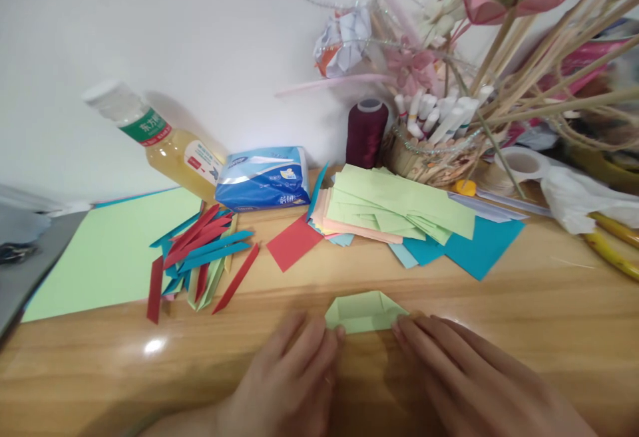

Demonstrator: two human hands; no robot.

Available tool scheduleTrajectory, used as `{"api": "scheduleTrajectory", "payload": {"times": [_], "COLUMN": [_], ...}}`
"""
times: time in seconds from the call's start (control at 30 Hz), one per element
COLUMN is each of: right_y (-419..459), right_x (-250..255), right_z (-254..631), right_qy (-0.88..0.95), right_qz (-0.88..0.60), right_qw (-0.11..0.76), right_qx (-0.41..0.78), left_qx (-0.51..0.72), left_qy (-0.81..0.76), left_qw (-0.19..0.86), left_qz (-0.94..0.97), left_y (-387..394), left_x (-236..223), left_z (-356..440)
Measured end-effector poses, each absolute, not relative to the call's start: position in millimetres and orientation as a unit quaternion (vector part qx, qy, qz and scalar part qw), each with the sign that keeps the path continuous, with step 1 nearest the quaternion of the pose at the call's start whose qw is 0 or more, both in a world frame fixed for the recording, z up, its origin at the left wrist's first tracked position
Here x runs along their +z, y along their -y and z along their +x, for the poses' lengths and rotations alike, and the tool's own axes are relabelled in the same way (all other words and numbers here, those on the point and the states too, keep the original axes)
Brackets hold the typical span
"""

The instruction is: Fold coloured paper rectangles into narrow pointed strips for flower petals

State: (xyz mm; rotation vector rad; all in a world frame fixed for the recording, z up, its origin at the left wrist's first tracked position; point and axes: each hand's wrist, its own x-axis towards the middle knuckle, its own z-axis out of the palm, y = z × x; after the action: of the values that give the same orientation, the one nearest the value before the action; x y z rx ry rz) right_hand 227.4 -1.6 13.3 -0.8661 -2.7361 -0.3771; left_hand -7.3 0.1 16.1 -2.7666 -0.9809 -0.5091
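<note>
A small folded piece of light green paper point(363, 312) lies on the wooden table point(524, 317) near the front edge. My left hand point(284, 384) rests flat with its fingertips touching the paper's left end. My right hand point(469, 374) lies flat too, fingers stretched, fingertips on the paper's right end. Neither hand grips anything.
Behind lie a pile of folded red, blue and green strips point(200, 257), a red square point(293, 243), a stack of green and pink sheets point(394, 209) on blue paper, a large green sheet point(114, 251), a tissue pack point(263, 179), a drink bottle point(154, 141), a maroon thread spool point(367, 132) and a basket of pens point(434, 151).
</note>
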Motion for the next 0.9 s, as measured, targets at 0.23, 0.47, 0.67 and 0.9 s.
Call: {"api": "scheduleTrajectory", "payload": {"times": [0.23, 0.47, 0.67, 0.9], "right_y": [4.5, 12.0, 13.6, -1.3], "right_x": [16.2, 11.5, 14.6, 31.1], "right_z": [228.6, 222.4, 222.2, 216.5], "right_qy": [0.936, 0.918, 0.92, 0.913], "right_qz": [-0.301, -0.341, -0.334, -0.281], "right_qw": [0.107, 0.13, 0.164, 0.283], "right_qx": [-0.147, -0.153, -0.126, 0.08], "left_qx": [-0.151, -0.191, -0.17, -0.147], "left_qy": [0.364, 0.377, 0.32, 0.321], "left_qw": [0.104, 0.138, 0.093, 0.048], "left_qz": [-0.913, -0.896, -0.927, -0.934], "left_y": [4.8, 6.7, 9.2, -2.7], "left_x": [21.8, 21.3, 18.7, 12.0], "left_z": [-6.6, -5.1, 1.8, -0.2]}}
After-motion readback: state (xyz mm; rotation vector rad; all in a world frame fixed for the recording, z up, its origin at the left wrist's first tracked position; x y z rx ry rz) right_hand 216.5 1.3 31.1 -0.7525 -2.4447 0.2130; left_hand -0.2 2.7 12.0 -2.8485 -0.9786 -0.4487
